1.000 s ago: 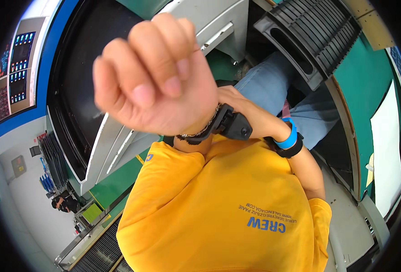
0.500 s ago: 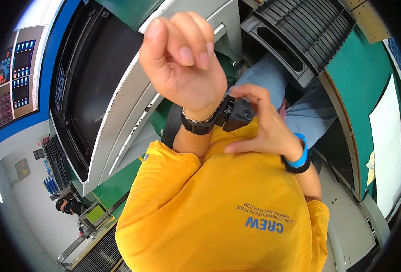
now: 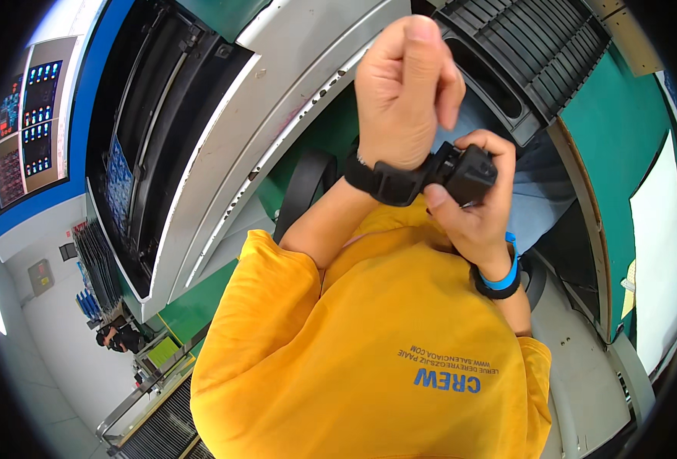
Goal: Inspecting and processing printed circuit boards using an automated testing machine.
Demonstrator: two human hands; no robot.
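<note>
My left hand is raised in the upper middle, its fingers curled and nothing visible in them. A black strap circles my left wrist, with a thin bracelet beside it. On the inner side of that strap sits a small black box-shaped device. My right hand grips this device between the thumb, below, and the fingers, above and beyond it. Round my right wrist are a blue band and a black band.
A black slatted rack stands at the upper right beside a green surface bearing a white sheet. To the left is a grey machine casing with a dark opening. Screens and a distant person are farther left.
Both hands have moved right, and my left forearm has turned, showing the thumb side instead of the palm. My right fingers have closed round the black device.
</note>
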